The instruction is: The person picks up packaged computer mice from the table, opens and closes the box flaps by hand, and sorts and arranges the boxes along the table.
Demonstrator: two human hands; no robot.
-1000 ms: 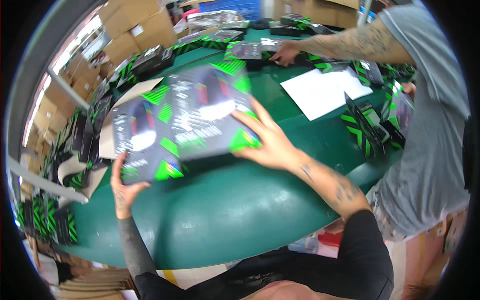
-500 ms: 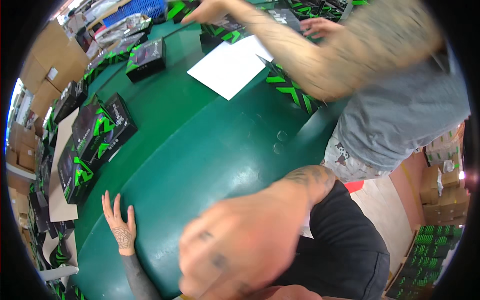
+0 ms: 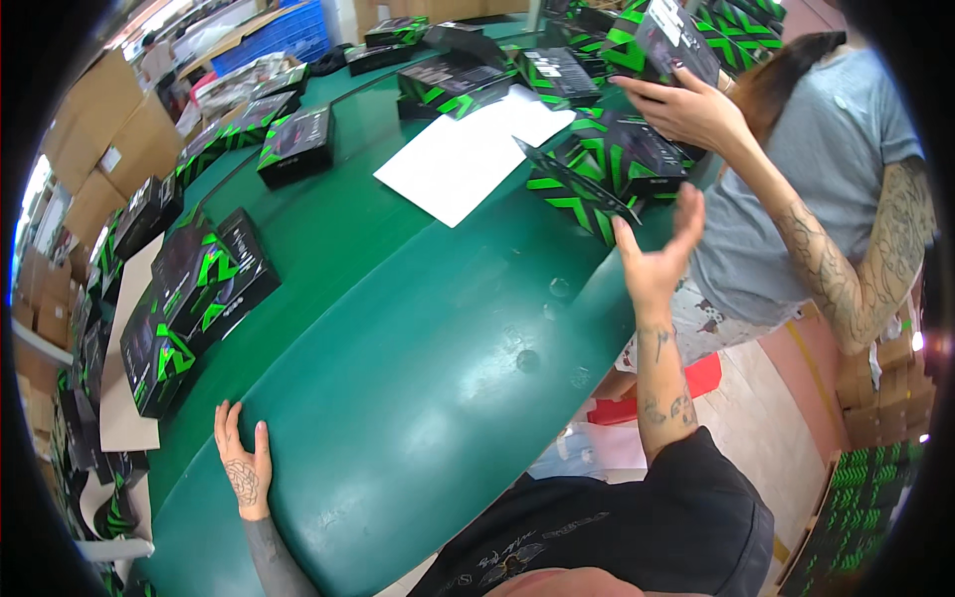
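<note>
My left hand (image 3: 242, 468) lies on the green tabletop (image 3: 398, 398) at the left, fingers stretched out, holding nothing. My right hand (image 3: 659, 264) is raised at the table's right edge with thumb and fingers apart. Nothing is in it. Just beyond its fingers sits a black and green box (image 3: 572, 189) with a thin dark flap or panel standing up along its near side; I cannot tell whether the thumb touches it. Against it rests another black and green box (image 3: 647, 159). A white sheet (image 3: 448, 164) lies flat to their left.
At the upper right a co-worker in a grey shirt (image 3: 786, 219) holds up a black box (image 3: 662, 45). More boxes lie at the far end (image 3: 453, 80) and stacked on the left (image 3: 189, 279). A blue crate (image 3: 279, 45) and brown cartons (image 3: 104, 109) stand behind.
My right hand has swung from close below the camera out to the boxes on the right. The co-worker's arm has drawn back from across the table, and a box is now lifted in their hands.
</note>
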